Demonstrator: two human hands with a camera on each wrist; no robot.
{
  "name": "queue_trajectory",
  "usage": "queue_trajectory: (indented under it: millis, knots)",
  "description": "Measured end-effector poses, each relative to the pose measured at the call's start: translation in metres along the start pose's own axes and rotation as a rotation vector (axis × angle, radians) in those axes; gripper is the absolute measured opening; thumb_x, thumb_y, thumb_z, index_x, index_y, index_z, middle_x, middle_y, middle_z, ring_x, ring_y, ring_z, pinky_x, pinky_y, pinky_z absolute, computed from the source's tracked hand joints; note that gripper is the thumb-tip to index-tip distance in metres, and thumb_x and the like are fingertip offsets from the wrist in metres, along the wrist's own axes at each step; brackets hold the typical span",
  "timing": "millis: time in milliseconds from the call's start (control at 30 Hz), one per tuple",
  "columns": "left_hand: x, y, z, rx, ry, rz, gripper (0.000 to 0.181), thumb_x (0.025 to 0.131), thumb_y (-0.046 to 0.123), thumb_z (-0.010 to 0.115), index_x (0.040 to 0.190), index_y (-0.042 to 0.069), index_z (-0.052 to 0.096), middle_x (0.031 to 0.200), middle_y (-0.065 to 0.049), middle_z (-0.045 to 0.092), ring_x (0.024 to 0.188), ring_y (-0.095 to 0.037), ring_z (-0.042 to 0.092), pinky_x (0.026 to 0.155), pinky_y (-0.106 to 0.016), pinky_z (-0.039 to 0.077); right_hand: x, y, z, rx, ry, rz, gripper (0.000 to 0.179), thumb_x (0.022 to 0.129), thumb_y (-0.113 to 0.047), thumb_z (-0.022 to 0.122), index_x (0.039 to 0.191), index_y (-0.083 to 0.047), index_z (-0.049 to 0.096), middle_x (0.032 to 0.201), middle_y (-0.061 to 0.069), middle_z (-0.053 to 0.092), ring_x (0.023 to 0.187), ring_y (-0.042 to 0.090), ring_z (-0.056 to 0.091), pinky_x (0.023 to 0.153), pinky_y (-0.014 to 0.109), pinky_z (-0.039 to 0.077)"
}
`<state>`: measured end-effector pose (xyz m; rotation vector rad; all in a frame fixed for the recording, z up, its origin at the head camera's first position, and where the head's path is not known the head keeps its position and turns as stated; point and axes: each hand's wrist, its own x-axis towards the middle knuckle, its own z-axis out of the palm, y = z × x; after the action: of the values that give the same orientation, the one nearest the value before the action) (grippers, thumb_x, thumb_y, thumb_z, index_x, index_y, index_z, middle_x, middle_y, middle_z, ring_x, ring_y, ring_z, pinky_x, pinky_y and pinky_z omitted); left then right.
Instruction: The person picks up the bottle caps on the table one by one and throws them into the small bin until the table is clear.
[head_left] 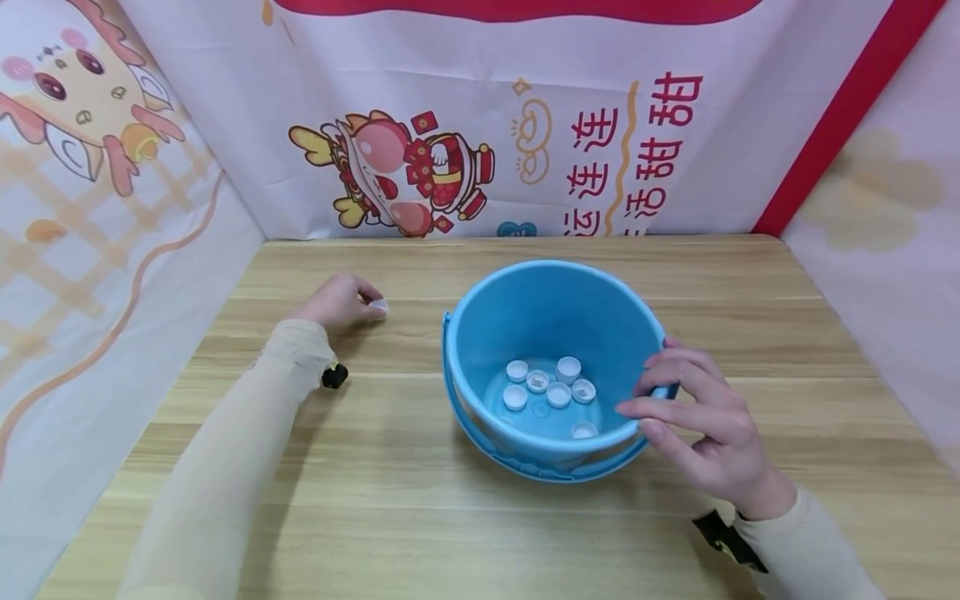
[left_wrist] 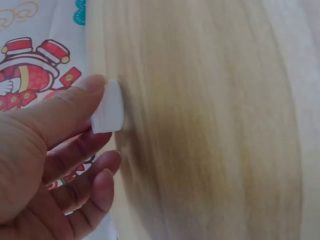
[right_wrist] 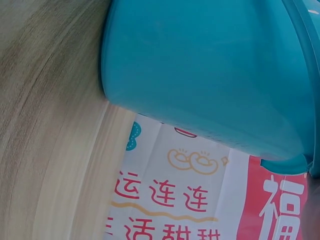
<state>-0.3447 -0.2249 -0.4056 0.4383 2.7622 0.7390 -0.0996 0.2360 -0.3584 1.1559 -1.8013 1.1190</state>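
My left hand (head_left: 339, 302) pinches a small white bottle cap (left_wrist: 108, 109) between thumb and fingers, close over the tabletop at the left. Seen from the left wrist, the cap is side-on and the other fingers curl loosely below it. A blue plastic bucket (head_left: 555, 304) stands upright to the right of that hand. Several white bottle caps (head_left: 515, 397) lie on its bottom, spread out. With fingers over the edge and thumb outside, my right hand (head_left: 708, 417) grips the bucket's right rim. In the right wrist view the bucket's outer wall (right_wrist: 200, 65) fills the upper part.
The bucket's blue handle (head_left: 555, 473) hangs down along its near side. Wood-grain tabletop (head_left: 360, 500) lies under everything. A printed cloth (head_left: 465, 75) with cartoon figures and red lettering hangs behind the table, with more cloth at both sides.
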Motion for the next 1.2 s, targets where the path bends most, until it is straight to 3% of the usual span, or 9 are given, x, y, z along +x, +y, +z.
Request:
queue_trajectory:
  millis: [200,400,800,1067,1200]
  knots:
    - [0.003,0.014,0.002,0.073,0.017,0.038,0.031,0.090,0.020,0.075,0.113,-0.001,0.072,0.107,-0.015,0.070,0.102,-0.030,0.062,0.095,-0.047,0.047,0.003,-0.002,-0.001,0.002,0.036,-0.029,0.028,0.097,-0.023,0.065,0.086,0.000,0.077,0.088,0.020,0.062,0.103,0.034,0.052,0.111,0.045,0.033]
    - [0.003,0.024,0.003,0.095,0.006,0.009,0.032,0.089,0.017,0.075,0.113,-0.003,0.070,0.110,-0.018,0.069,0.104,-0.032,0.061,0.097,-0.047,0.046,0.003,-0.005,-0.002,0.009,0.049,-0.029,0.028,0.097,-0.022,0.065,0.085,0.001,0.077,0.088,0.021,0.062,0.103,0.034,0.052,0.111,0.045,0.033]
    - [-0.004,0.025,0.010,0.077,0.014,-0.033,0.031,0.091,0.019,0.073,0.114,-0.001,0.070,0.113,-0.018,0.067,0.106,-0.033,0.060,0.098,-0.049,0.045,0.000,-0.003,-0.004,0.010,0.024,-0.009,0.028,0.097,-0.024,0.066,0.087,0.000,0.078,0.091,0.020,0.063,0.105,0.033,0.051,0.111,0.044,0.033]
    - [-0.013,0.017,0.016,0.196,0.030,0.027,0.039,0.095,0.023,0.070,0.122,-0.004,0.066,0.116,-0.020,0.066,0.107,-0.034,0.060,0.099,-0.051,0.044,-0.002,-0.002,-0.003,0.013,0.002,-0.001,0.027,0.097,-0.025,0.066,0.090,-0.002,0.078,0.093,0.019,0.063,0.107,0.033,0.051,0.111,0.043,0.032]
    - [-0.020,0.018,0.013,0.179,0.037,0.035,0.039,0.094,0.023,0.070,0.124,-0.002,0.066,0.116,-0.018,0.067,0.107,-0.032,0.060,0.100,-0.050,0.044,-0.002,-0.001,-0.003,0.018,-0.005,0.003,0.026,0.097,-0.025,0.066,0.091,-0.003,0.078,0.093,0.019,0.063,0.108,0.033,0.050,0.111,0.043,0.032]
